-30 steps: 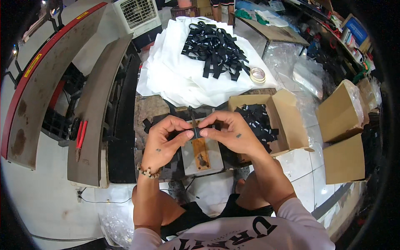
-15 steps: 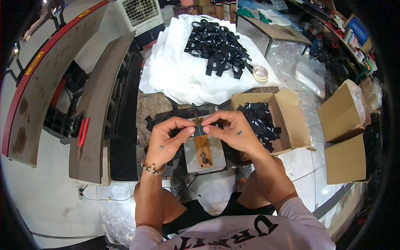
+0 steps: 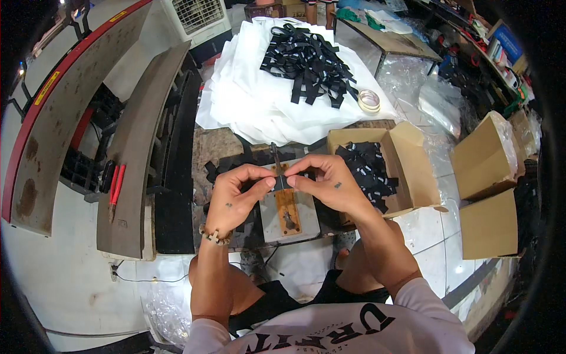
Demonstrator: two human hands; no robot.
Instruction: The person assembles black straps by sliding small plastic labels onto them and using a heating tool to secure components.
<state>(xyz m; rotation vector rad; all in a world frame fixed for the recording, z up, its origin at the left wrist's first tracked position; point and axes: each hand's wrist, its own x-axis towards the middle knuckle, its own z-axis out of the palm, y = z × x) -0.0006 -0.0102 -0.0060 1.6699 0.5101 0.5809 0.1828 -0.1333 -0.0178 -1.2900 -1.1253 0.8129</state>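
A short black fabric strip (image 3: 280, 183) is stretched between my two hands. My left hand (image 3: 237, 197) pinches its left end between thumb and forefinger, and my right hand (image 3: 328, 182) pinches the right end the same way. Right behind the strip stands a narrow upright metal tool (image 3: 275, 154); I cannot tell whether the strip touches it. The tool belongs with a rusty orange-brown plate (image 3: 287, 206) with a metal clamp-like part (image 3: 289, 222) at its near end. That plate lies on a whitish block (image 3: 307, 219) on the worn table. Several black strips (image 3: 250, 223) lie beside my left hand.
To the right, an open cardboard box (image 3: 410, 168) holds several black labelled pieces (image 3: 367, 174). Beyond my hands, white sheets (image 3: 242, 88) are stacked, with a black strap heap (image 3: 309, 65) and tape rolls (image 3: 369, 101) on top. Red-handled pliers (image 3: 117, 186) lie on the left bench.
The strip and both pinching hands hold nearly the same position; the strip's face shows a little more plainly between the fingertips now.
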